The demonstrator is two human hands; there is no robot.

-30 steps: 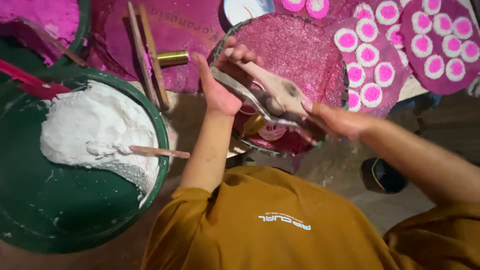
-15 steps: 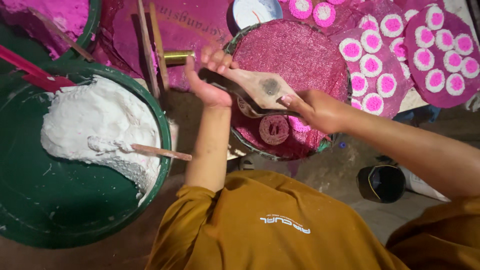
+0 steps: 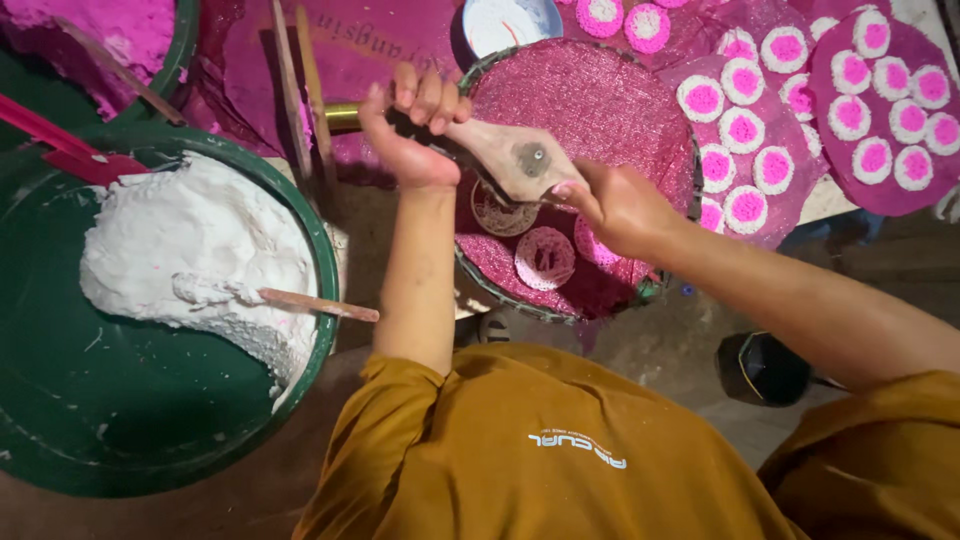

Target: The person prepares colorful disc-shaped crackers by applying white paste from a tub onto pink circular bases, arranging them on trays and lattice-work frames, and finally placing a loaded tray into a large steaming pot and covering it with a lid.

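Meanwhile both hands' fingers grip a wooden press [image 3: 515, 160] — green basin [image 3: 60, 400] holds white dough [image 3: 190, 250]

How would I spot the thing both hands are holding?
Look at the round pink tray in the middle. Above it, the left hand and right hand hold a wooden press. It is brown, unlike the pink and white discs nearby.

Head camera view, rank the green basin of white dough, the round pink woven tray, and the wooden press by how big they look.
1. Green basin, though nearest the camera.
2. Pink woven tray.
3. Wooden press, gripped by left hand and right hand.
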